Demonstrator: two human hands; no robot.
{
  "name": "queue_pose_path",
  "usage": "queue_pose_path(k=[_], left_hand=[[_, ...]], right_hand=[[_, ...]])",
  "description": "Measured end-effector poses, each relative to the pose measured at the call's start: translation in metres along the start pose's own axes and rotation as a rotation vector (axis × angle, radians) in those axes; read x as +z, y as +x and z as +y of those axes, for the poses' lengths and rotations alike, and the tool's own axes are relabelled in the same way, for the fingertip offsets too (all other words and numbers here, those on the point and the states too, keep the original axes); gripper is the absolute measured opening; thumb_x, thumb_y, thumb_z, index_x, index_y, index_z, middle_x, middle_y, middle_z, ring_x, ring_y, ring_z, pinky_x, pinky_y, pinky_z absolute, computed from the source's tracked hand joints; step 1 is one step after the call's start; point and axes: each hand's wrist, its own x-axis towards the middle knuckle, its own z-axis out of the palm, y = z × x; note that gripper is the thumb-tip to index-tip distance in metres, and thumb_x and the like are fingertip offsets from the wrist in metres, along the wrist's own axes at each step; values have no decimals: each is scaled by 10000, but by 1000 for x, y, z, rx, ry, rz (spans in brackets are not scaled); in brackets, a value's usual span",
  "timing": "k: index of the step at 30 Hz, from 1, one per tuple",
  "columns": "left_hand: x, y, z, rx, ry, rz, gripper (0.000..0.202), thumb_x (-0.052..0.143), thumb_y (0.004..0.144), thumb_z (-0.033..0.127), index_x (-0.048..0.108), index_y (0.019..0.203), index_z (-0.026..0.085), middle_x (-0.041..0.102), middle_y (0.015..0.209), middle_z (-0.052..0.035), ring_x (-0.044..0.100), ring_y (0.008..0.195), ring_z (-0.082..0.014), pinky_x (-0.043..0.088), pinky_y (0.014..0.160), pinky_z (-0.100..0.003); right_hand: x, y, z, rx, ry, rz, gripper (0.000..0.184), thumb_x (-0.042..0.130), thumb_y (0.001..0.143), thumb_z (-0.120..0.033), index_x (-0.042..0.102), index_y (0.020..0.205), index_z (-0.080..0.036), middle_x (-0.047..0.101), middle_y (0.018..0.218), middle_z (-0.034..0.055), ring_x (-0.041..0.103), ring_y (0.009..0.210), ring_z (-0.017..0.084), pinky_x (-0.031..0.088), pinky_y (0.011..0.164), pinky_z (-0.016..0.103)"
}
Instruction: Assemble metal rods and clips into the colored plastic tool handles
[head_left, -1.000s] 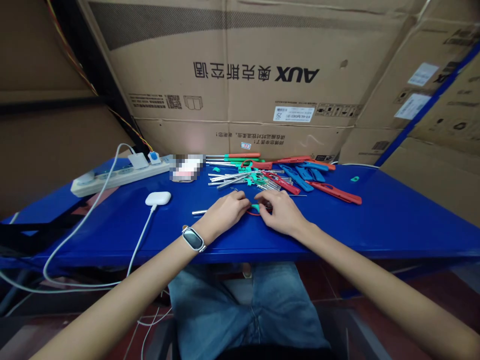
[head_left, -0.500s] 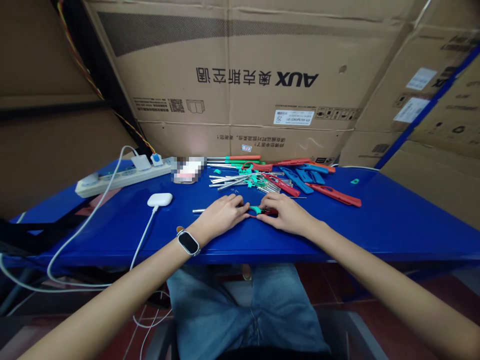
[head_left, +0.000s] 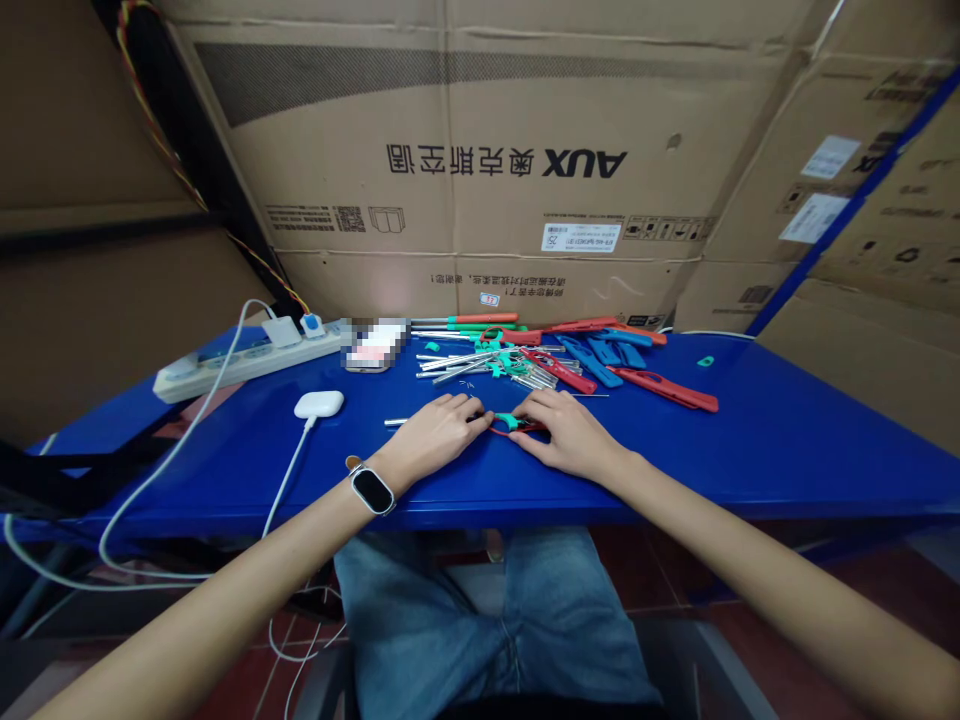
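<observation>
On the blue table near its front edge, my hands are on one long-nosed lighter with a red handle shell and a green trigger piece [head_left: 508, 422]. My left hand [head_left: 439, 432] is closed over its left part, fingers bent and pinching; a metal tube end [head_left: 395, 422] pokes out on that hand's left side. From the right, my right hand [head_left: 571, 430] grips the red handle between thumb and fingers, covering much of it. Just behind lies a pile of metal lighter tubes [head_left: 457, 365] with green pieces, and a red handle shell [head_left: 559, 370].
Blue handle shells [head_left: 592, 360] and another red shell [head_left: 667, 390] lie at the right. A small green piece [head_left: 705, 361] sits farther right. At the left are a white earphone case [head_left: 319, 404] on a cable, a power strip [head_left: 217, 370] and a blurred phone [head_left: 375, 345]. Cardboard [head_left: 510, 90] stands behind.
My right thumb and fingers have shifted slightly on the lighter, and more of its red shell and green trigger shows between my hands. The view has moved a little.
</observation>
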Motion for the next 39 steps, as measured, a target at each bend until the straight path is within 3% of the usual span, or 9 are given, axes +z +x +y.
queue_pose_path(k=[2, 7, 15, 19, 23, 30, 39], left_hand=[[0, 0, 2, -3, 39, -9, 257, 494, 1006, 196, 636, 1217, 156, 650, 1112, -106, 621, 971, -208, 460, 841, -342], [-2, 1, 4, -23, 107, -28, 302, 431, 1031, 227, 643, 1238, 162, 664, 1104, -103, 615, 974, -222, 442, 804, -343], [-1, 0, 0, -71, 49, 26, 327, 409, 1035, 276, 636, 1250, 178, 663, 1148, -100, 616, 1016, -234, 441, 839, -368], [-3, -1, -3, -106, -52, 104, 352, 444, 994, 253, 578, 1311, 179, 643, 1238, -100, 606, 1105, -251, 442, 930, -402], [-11, 3, -8, -189, -164, 150, 343, 459, 949, 235, 589, 1262, 183, 648, 1242, -88, 608, 1133, -251, 453, 979, -409], [-21, 39, -22, -234, -285, 177, 253, 431, 956, 236, 663, 1046, 191, 697, 1051, -72, 647, 983, -241, 502, 858, -367], [0, 89, -33, -331, -395, 98, 231, 484, 940, 291, 698, 977, 213, 726, 1016, -64, 665, 901, -248, 477, 747, -337]], right_hand=[[0, 0, -1, 9, -10, 3, 229, 608, 941, -364, 682, 1069, -188, 690, 1045, 84, 627, 1012, 216, 440, 873, 353], [0, 0, -3, 31, -22, -7, 216, 606, 943, -382, 695, 933, -186, 682, 988, 69, 625, 941, 194, 434, 849, 332], [1, 4, -5, 47, -33, 9, 233, 588, 953, -391, 699, 988, -189, 696, 1029, 74, 618, 998, 211, 404, 890, 369], [-3, 6, 0, 68, 28, 100, 221, 593, 946, -365, 688, 1048, -193, 700, 1066, 76, 622, 1059, 220, 414, 939, 382], [-11, 12, 20, 132, 62, 200, 154, 539, 941, -233, 685, 938, -186, 703, 974, 65, 646, 951, 209, 453, 877, 351], [-17, 19, 57, 295, 25, 202, 148, 544, 890, -182, 687, 855, -191, 709, 912, 64, 649, 878, 216, 468, 809, 334], [-18, 24, 78, 482, -104, 104, 173, 557, 897, -265, 699, 969, -197, 721, 1019, 84, 612, 999, 261, 450, 865, 378]])
